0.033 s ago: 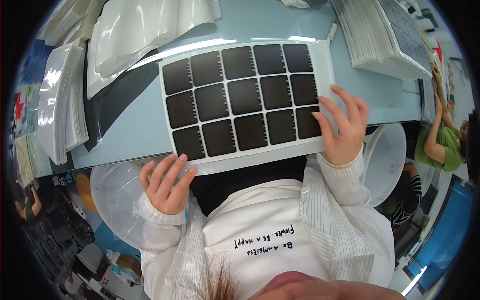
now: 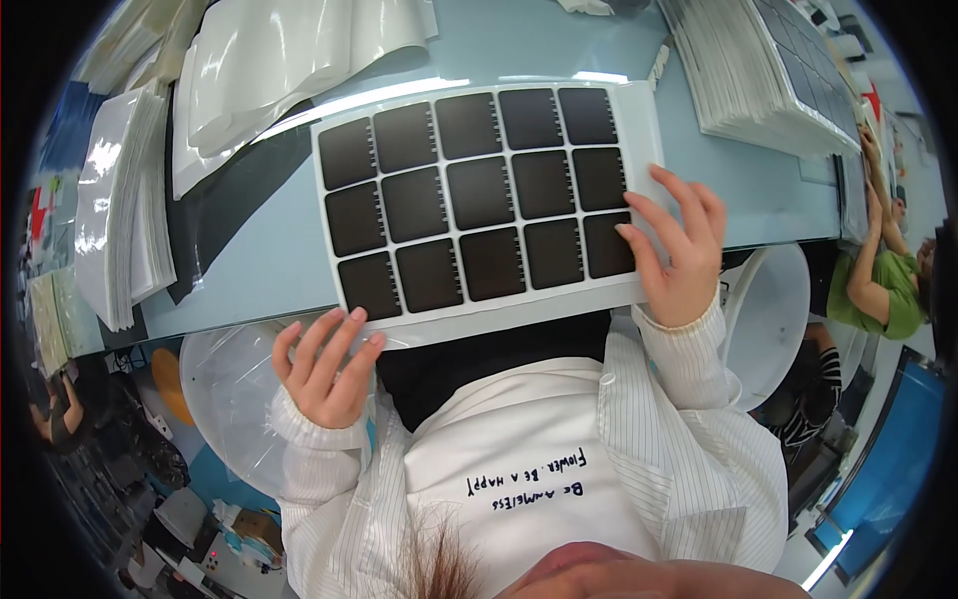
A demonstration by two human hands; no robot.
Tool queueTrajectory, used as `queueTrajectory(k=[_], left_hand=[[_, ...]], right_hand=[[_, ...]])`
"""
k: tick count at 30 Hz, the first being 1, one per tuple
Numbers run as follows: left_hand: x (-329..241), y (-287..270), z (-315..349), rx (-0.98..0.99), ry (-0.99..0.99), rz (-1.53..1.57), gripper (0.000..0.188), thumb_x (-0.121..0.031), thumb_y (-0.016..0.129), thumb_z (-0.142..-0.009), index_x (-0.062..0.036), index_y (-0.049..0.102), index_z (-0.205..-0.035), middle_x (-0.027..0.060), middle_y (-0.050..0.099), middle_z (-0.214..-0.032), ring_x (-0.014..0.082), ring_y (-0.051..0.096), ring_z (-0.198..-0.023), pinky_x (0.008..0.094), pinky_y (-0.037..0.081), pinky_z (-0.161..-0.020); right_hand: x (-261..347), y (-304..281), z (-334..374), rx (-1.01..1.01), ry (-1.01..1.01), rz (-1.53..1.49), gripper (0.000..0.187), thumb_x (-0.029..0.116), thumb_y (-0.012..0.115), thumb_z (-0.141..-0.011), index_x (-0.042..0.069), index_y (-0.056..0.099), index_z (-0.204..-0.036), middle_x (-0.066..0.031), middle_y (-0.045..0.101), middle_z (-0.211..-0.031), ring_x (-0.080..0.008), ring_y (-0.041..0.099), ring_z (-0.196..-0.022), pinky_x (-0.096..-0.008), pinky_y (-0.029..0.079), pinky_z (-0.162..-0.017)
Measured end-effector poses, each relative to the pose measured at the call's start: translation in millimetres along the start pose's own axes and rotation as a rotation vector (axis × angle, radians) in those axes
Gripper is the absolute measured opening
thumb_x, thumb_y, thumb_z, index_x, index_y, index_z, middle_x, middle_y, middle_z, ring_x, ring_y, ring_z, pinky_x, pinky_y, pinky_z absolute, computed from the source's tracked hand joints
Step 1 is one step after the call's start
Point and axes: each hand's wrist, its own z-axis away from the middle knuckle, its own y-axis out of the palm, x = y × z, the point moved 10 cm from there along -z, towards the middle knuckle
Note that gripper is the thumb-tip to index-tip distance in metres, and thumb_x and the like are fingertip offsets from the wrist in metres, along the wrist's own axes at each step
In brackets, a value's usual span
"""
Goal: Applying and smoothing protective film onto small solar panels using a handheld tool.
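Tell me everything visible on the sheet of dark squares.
The sheet is white and thin, of paper or film (can't tell which), with fifteen dark, satiny, round-cornered squares in three rows of five. Most squares show small pale marks down the right side. Plain margins widen at the right and near sides. It lies roughly flat, slightly askew, on the table, near edge overhanging. The left hand has fingertips at its near-left corner; the right hand touches its right side.

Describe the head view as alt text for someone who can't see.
A white sheet with fifteen dark squares overhangs the near edge of a table, the left hand at its near left corner, the right hand at its right side.
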Motion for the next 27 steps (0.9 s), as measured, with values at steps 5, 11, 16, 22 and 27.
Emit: queueTrajectory(k=[5, 11, 16, 22, 27], left_hand=[[6, -4, -3, 0.013, 0.002, -0.089, 0.025, 0.001, 0.072, -0.075, -0.0144, 0.074, -0.095, 0.0073, 0.071, -0.111, 0.0261, 0.063, -0.108, 0.0443, 0.034, -0.106], [15, -4, -2, 0.0, 0.008, -0.081, 0.021, -0.003, 0.072, -0.078, -0.012, 0.074, -0.097, 0.01, 0.07, -0.113, 0.0298, 0.063, -0.111, 0.0478, 0.037, -0.106], [9, -2, -5, -0.003, 0.01, -0.01, 0.017, -0.015, 0.069, -0.085, -0.0081, 0.074, -0.1, 0.0137, 0.069, -0.115, 0.0332, 0.062, -0.114, 0.05, 0.038, -0.106], [7, 2, 1, -0.016, -0.017, 0.049, 0.021, -0.017, 0.062, -0.091, -0.0054, 0.072, -0.104, 0.0165, 0.066, -0.121, 0.0358, 0.058, -0.119, 0.0515, 0.04, -0.105], [9, 4, 0, -0.037, -0.044, 0.079, 0.021, -0.017, 0.062, -0.09, -0.0051, 0.072, -0.104, 0.0173, 0.065, -0.121, 0.0374, 0.058, -0.119, 0.0515, 0.041, -0.105]], right_hand=[[-6, 6, 2, 0.046, -0.083, -0.098, 0.037, 0.011, 0.074, -0.074, 0.006, 0.069, -0.11, -0.013, 0.057, -0.13, -0.0363, 0.045, -0.123, -0.0429, 0.04, -0.101], [-7, 13, 2, 0.168, -0.168, -0.256, 0.046, 0.019, 0.073, -0.077, 0.005, 0.064, -0.121, -0.0157, 0.052, -0.137, -0.0385, 0.042, -0.13, -0.0452, 0.039, -0.105], [-22, 24, 6, 0.256, -0.277, -0.146, 0.064, 0.051, 0.057, -0.088, 0.01, 0.052, -0.137, -0.0137, 0.041, -0.149, -0.0402, 0.029, -0.141, -0.0587, 0.023, -0.111], [-21, -3, 14, 0.218, -0.267, -0.142, 0.084, 0.067, 0.056, -0.081, 0.006, 0.05, -0.138, -0.02, 0.034, -0.151, -0.0411, 0.023, -0.143, -0.0588, 0.017, -0.112], [-20, -5, 29, 0.173, -0.273, -0.179, 0.071, 0.049, 0.07, -0.075, 0.003, 0.056, -0.128, -0.0212, 0.043, -0.145, -0.0388, 0.038, -0.136, -0.0568, 0.023, -0.11]])
